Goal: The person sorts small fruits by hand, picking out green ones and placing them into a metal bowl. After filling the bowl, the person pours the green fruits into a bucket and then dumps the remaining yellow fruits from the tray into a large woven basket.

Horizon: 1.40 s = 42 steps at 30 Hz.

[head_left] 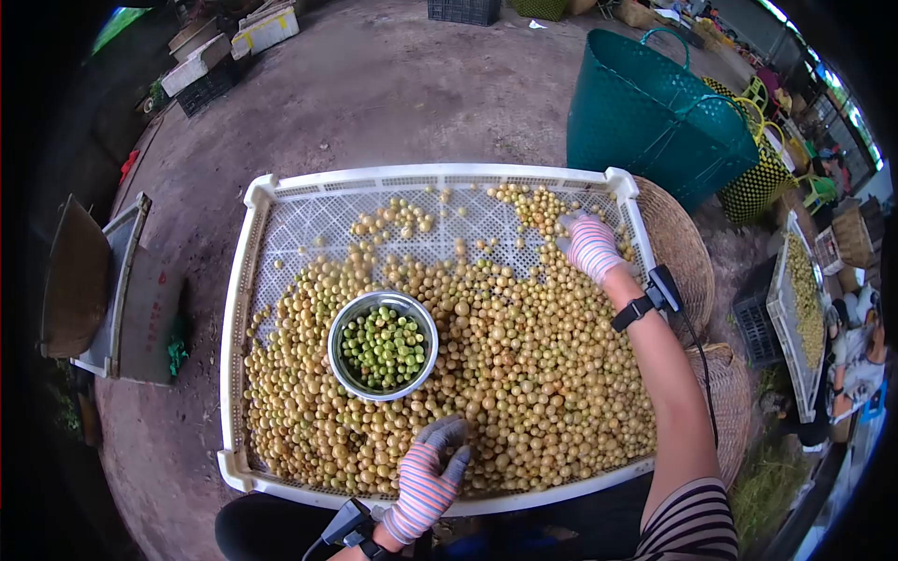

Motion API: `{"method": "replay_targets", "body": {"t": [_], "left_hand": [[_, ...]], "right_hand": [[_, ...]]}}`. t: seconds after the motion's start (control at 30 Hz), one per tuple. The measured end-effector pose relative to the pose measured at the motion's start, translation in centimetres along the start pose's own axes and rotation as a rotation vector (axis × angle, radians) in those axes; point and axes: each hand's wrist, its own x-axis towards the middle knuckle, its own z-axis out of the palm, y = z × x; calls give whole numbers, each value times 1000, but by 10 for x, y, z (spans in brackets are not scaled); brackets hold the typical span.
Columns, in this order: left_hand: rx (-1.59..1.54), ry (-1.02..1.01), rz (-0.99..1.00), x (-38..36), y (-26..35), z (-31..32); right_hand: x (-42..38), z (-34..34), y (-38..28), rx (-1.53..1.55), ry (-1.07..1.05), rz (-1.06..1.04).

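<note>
A white, perforated plastic tray lies in front of me, spread with small round yellow-green fruits. A shiny metal bowl sits among them left of the middle, filled with greener fruits. My left hand, in a striped glove with grey fingertips, rests over the fruits near the front edge, its thumb apart from the fingers and nothing visible in it. At the tray's far right, my right hand, gloved alike, reaches down to the fruits, fingers spread and touching them.
Beyond the tray's right corner stands a large teal woven basket, with a black-and-yellow basket behind it. Round wicker trays lie at the right. Another fruit-filled tray and a person are farther right. Boxes stand at left.
</note>
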Motion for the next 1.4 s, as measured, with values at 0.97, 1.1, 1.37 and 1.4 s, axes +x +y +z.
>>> {"method": "replay_targets", "body": {"t": [0.97,1.1,1.37,1.4], "left_hand": [[-31,-9,35,5,0,-2],[-63,-13,21,4,-5,-3],[39,-42,102,3,-5,-2],[32,-43,80,1,-6,-2]], "right_hand": [[-2,-28,-87,-29,-273,-185],[-6,-47,-93,493,-326,-58],[-48,-80,-170,983,-431,-433],[-38,-72,-156,844,-327,-389]]}}
